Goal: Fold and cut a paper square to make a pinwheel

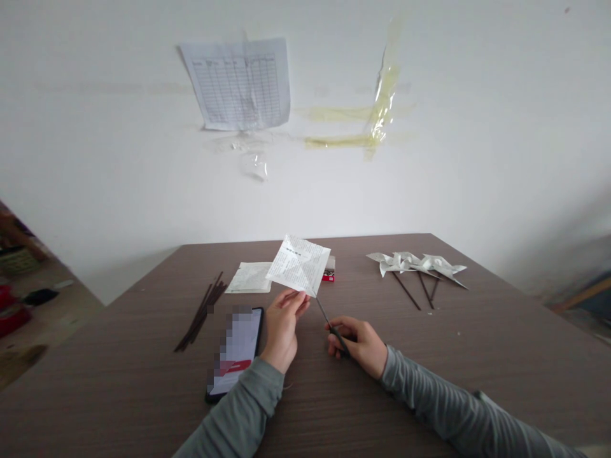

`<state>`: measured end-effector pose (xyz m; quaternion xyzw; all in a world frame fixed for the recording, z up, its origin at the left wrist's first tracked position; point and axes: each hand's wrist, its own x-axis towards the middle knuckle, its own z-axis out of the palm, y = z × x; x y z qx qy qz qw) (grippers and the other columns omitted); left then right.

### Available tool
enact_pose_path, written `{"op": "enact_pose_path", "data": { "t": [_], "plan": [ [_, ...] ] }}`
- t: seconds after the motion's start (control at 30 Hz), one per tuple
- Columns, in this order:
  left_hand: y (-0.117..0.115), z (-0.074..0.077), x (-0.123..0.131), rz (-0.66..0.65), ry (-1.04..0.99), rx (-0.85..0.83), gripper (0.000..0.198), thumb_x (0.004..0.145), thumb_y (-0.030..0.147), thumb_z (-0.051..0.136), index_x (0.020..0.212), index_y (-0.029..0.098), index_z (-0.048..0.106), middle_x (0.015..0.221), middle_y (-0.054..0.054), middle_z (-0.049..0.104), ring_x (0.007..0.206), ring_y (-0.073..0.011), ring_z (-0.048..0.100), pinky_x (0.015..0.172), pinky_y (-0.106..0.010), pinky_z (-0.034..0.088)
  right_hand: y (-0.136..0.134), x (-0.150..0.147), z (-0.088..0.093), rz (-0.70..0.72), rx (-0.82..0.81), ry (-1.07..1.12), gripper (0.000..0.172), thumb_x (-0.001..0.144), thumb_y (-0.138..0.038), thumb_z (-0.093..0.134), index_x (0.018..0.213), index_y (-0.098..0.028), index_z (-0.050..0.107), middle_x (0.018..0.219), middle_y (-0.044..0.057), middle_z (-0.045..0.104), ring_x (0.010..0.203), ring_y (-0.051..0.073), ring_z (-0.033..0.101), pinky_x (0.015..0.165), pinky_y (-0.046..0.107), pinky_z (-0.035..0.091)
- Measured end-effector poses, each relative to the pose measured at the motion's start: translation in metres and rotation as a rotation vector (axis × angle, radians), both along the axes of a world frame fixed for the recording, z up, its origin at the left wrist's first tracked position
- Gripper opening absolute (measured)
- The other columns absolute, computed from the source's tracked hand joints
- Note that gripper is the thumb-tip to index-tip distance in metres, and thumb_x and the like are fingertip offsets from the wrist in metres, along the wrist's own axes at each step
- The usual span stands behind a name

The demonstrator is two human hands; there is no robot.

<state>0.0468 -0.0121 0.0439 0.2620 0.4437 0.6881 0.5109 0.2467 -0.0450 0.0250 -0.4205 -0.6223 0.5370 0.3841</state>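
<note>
Hands [281, 327] over brown table [477, 337], white wall [458, 159]

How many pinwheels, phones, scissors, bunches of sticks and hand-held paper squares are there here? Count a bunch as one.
Pinwheels: 3
Phone: 1
Scissors, in the right hand: 1
Bunch of sticks: 1
Paper square, in the left hand: 1
Total: 7

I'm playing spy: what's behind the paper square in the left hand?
Behind the printed paper square, a small red-edged box pokes out right, flat paper left. The square covers the rest.
</note>
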Motion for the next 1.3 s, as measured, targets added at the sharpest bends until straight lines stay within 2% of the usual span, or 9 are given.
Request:
{"op": "enact_pose_path", "data": {
  "t": [0.3,0.63,0.97,1.3],
  "plan": [
    [0.0,-0.002,-0.003,-0.017,0.027,-0.001,0.032,0.078,0.018,0.112,0.09,0.023,0.084,0.09,-0.002,0.093,0.085,-0.0218,0.091,0.089,-0.035,0.077,-0.003,0.0,0.01,0.001,-0.036,-0.01,0.075,0.068,-0.098,0.107,0.099,-0.035,0.082,0.075,0.011,0.088,0.07,0.041,0.083,0.079,0.06,0.072],
    [0.001,-0.004,-0.002,-0.013,-0.004,0.014,0.038,0.07,0.022,0.117,0.089,0.021,0.084,0.088,-0.003,0.092,0.083,-0.0221,0.09,0.087,-0.035,0.076,0.002,-0.001,-0.006,-0.005,-0.025,0.045,0.077,0.074,-0.096,0.106,0.103,-0.029,0.083,0.073,0.009,0.086,0.062,0.03,0.076,0.071,0.049,0.069],
    [0.0,-0.002,0.0,0.001,-0.032,0.011,0.037,0.072,0.017,0.117,0.085,0.022,0.083,0.083,0.0,0.09,0.078,-0.0195,0.088,0.082,-0.031,0.074,-0.001,-0.001,-0.003,-0.017,-0.025,0.037,0.073,0.077,-0.096,0.106,0.102,-0.031,0.084,0.077,0.013,0.087,0.066,0.037,0.08,0.075,0.056,0.072],
    [-0.001,-0.001,-0.002,-0.021,-0.05,0.014,0.04,0.064,0.019,0.119,0.085,0.02,0.085,0.086,-0.003,0.092,0.081,-0.0208,0.089,0.083,-0.032,0.074,0.0,-0.002,-0.003,-0.007,-0.041,0.037,0.072,0.075,-0.094,0.105,0.101,-0.031,0.082,0.076,0.011,0.084,0.064,0.033,0.077,0.074,0.054,0.069]
  ]
}}
